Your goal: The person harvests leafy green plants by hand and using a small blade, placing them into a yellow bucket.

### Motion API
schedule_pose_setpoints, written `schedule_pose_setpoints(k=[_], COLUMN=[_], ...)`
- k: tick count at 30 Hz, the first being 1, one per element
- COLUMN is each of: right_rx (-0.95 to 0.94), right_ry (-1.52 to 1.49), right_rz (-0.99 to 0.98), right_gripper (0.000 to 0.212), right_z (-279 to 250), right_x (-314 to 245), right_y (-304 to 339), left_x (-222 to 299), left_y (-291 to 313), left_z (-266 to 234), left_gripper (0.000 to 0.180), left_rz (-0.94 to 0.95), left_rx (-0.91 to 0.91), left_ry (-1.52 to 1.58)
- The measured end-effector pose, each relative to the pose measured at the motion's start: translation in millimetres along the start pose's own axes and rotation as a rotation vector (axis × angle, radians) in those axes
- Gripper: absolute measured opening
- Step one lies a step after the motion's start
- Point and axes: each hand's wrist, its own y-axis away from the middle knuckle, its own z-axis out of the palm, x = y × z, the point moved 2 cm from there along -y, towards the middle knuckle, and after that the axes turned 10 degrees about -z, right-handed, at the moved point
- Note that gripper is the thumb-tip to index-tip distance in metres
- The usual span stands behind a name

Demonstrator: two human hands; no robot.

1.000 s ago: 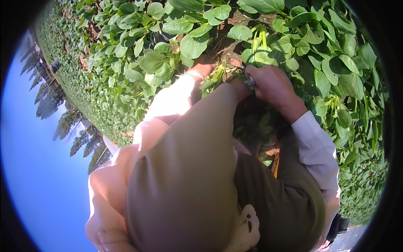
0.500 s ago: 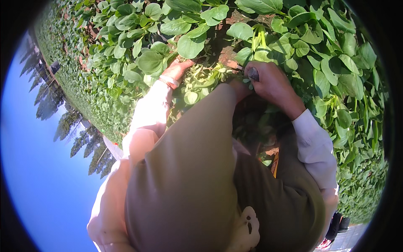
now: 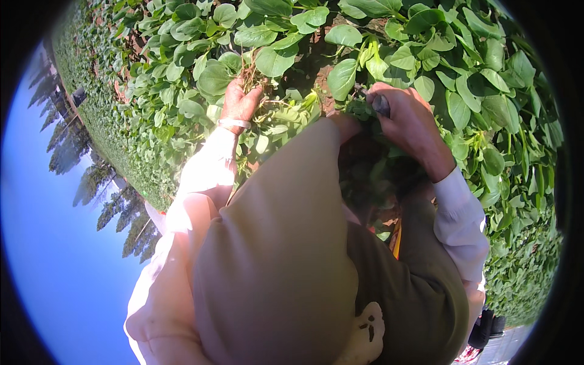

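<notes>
My left hand, with a pale band at the wrist, is closed on a bunch of weeds. Their thin reddish-brown roots or stems stick up past the fingers. Small green leaves lie just right of the fist; whether they belong to the held bunch I cannot tell. My right hand is wrapped round the dark, rounded handle of a hand tool, whose working end is hidden among leaves. Broad-leaved green crop plants stand just beyond both hands.
Reddish soil shows between the plants. Dense crop rows crowd the right side, and the field stretches away to the left toward trees. My knee in olive-brown cloth rises between my arms. Dark and red-white items sit at the lower right.
My left hand has moved slightly left and turned upward, bringing the roots or stems into view above it. My right hand has shifted a little right with the tool.
</notes>
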Motion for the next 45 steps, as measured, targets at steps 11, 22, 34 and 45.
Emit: schedule_pose_setpoints(k=[11,22,34,45], right_rx=[-0.307,-0.149,0.240,1.028], right_ry=[0.025,0.111,-0.209,-0.139], right_rz=[-0.009,0.005,0.167,0.439], right_gripper=[0.022,0.020,0.009,0.016], right_z=[6.3,13.9,-77.1,-22.2], right_x=[-6.8,-9.0,-16.3,-1.0], right_y=[19.8,33.0,81.6,214.5], left_x=[-18.7,-93.7,93.0,369.7], left_y=[-16.9,6.0,18.5,185.8], left_z=[46.2,-39.2,-5.8,66.0], left_gripper=[0.034,0.031,0.043,0.029], left_rz=[0.054,-0.235,-0.167,0.530], left_rx=[-0.088,0.100,-0.197,-0.856], left_ry=[-0.472,-0.765,0.536,0.592])
